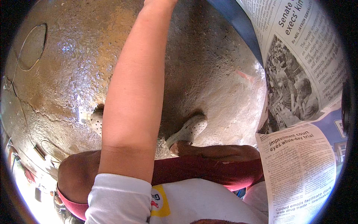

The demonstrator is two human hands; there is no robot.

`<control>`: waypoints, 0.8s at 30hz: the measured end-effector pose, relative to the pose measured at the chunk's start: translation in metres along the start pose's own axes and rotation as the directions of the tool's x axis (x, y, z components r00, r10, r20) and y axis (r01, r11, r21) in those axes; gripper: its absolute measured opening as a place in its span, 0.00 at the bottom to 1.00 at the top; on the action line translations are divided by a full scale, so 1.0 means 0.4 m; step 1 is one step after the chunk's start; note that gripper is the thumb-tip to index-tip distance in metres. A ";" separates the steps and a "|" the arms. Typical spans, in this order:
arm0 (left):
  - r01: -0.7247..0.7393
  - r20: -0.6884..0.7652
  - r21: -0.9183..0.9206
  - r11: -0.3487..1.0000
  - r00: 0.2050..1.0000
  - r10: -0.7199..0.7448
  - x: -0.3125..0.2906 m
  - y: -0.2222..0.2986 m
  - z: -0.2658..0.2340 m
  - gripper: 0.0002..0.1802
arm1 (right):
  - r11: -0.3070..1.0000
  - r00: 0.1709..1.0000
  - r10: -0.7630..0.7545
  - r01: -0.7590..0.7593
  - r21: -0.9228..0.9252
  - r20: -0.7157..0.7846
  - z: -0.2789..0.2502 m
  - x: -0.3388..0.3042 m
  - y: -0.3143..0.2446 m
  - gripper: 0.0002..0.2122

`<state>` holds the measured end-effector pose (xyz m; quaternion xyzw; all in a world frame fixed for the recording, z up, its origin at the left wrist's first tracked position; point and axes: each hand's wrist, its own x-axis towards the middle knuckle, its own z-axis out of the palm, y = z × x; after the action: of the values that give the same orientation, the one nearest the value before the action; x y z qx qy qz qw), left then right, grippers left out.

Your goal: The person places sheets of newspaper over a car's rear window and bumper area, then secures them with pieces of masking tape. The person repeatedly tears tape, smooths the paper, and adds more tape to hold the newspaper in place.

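My left forearm [138, 82], in a white sleeve [117, 198], reaches up across the middle to the top edge. Only its wrist shows there; my left hand lies beyond the picture, so its fingers and anything they hold are hidden. My right hand does not show. Nearest to the outstretched wrist is a dark blue curved panel [242, 28] at the upper right. Printed newspaper sheets [324, 44] hang along the right side next to the panel. A lower newspaper sheet [298, 168] comes down beside my knee.
I sit low, knees bent, in dark red shorts [197, 170] and grey perforated clogs [192, 128]. The rough brown floor [82, 48] shines as if wet. A thin cable [24, 69] loops along the left, with a small dark box [39, 152] on it.
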<state>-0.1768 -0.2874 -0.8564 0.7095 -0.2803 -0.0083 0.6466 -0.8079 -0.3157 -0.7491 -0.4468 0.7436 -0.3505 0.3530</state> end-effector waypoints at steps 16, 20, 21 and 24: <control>0.216 0.111 -0.139 0.966 0.973 -0.202 0.064 -0.020 -0.058 0.15 | 1.000 1.000 0.002 -0.003 0.031 0.021 0.006 -0.001 -0.005 0.12; 0.176 0.224 -0.105 0.979 0.963 -0.149 0.073 -0.014 -0.068 0.09 | 0.999 1.000 0.003 -0.004 0.033 0.025 0.003 -0.003 -0.007 0.12; 0.174 0.252 -0.090 0.981 0.957 -0.147 0.077 -0.008 -0.072 0.08 | 0.999 1.000 0.003 -0.004 0.034 0.027 0.003 -0.003 -0.009 0.12; 0.173 0.285 0.071 0.982 0.940 -0.186 0.088 0.010 -0.092 0.07 | 0.999 1.000 0.007 -0.008 0.037 0.028 0.001 -0.002 -0.010 0.12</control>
<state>-0.1348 -0.2683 -0.8345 0.7374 -0.3065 -0.1649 0.5789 -0.8054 -0.3164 -0.7458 -0.4423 0.7335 -0.3567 0.3729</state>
